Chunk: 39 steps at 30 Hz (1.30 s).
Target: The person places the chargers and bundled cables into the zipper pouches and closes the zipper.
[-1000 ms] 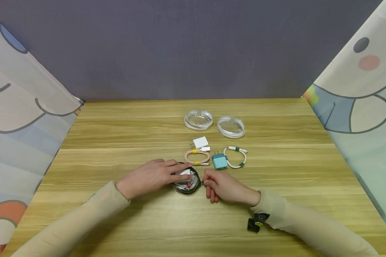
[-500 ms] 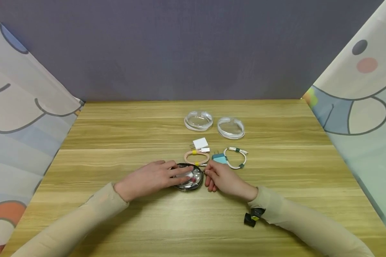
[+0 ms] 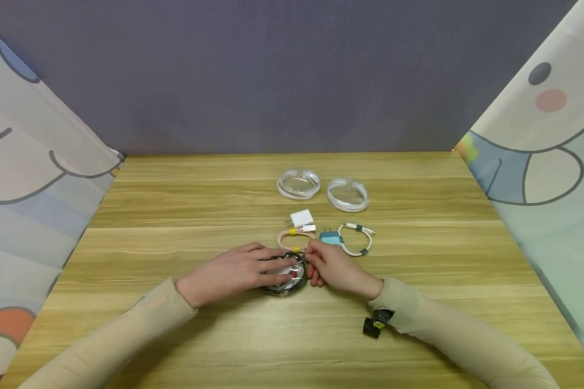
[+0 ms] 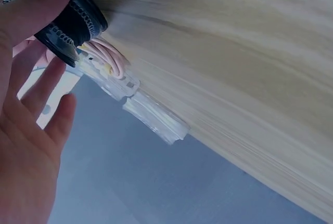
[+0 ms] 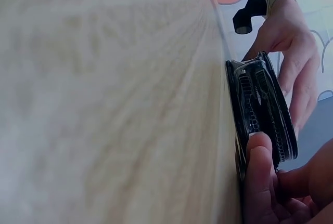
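Observation:
A round clear zip pouch (image 3: 299, 272) with black trim lies near the table's middle, something white and red inside. My left hand (image 3: 233, 273) holds it from the left, fingers stretched over its top. In the left wrist view, the thumb (image 4: 44, 8) lies along the pouch's side, where zipper teeth (image 4: 80, 16) show. At the pouch's right edge, my right hand (image 3: 338, 267) has its fingers curled and pinches a small dark zipper pull, mostly hidden. The right wrist view shows the pouch (image 5: 283, 115) on edge, with two rows of teeth standing apart.
Just behind the pouch lie a pink coiled cable (image 3: 284, 234), a white charger (image 3: 302, 219), a blue charger (image 3: 330, 237) partly covered by my right hand, and a white cable (image 3: 369, 243). Two clear-wrapped white cable coils (image 3: 298, 194) sit farther back.
My right hand has moved slightly away from me and left along the pouch's edge, and now covers part of the blue charger. The left hand has stayed on the pouch.

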Motion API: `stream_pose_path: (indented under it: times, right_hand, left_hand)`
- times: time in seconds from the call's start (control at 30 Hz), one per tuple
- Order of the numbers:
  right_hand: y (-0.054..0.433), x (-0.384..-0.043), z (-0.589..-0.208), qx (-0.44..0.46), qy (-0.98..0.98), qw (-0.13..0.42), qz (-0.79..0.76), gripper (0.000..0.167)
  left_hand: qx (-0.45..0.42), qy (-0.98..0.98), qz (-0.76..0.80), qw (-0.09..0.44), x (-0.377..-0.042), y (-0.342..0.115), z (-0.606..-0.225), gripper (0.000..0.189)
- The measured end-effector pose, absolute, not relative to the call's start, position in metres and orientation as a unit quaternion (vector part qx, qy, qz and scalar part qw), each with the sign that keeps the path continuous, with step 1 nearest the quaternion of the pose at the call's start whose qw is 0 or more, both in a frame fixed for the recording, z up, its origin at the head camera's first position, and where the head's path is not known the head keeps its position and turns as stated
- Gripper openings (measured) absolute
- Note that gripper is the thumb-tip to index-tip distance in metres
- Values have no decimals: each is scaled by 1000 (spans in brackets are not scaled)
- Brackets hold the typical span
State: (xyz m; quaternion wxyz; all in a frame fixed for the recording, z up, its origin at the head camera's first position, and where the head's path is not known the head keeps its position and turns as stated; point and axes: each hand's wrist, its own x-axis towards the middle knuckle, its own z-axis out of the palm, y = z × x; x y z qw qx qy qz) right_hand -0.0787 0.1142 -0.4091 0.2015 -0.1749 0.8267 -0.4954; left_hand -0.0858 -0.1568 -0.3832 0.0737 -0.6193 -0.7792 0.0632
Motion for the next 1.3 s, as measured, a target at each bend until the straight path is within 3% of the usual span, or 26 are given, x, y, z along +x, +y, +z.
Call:
stream_pose_path:
  times: [0.4, 1.3]
  right_hand:
    - [123, -80, -412, -200, 825, 209, -486, 16]
    - [131, -55, -408, -168, 772, 288, -540, 15]
  left_hand:
    - [-605, -790, 63, 77, -87, -161, -387, 59]
    - [-590, -802, 58, 77, -84, -162, -389, 58]
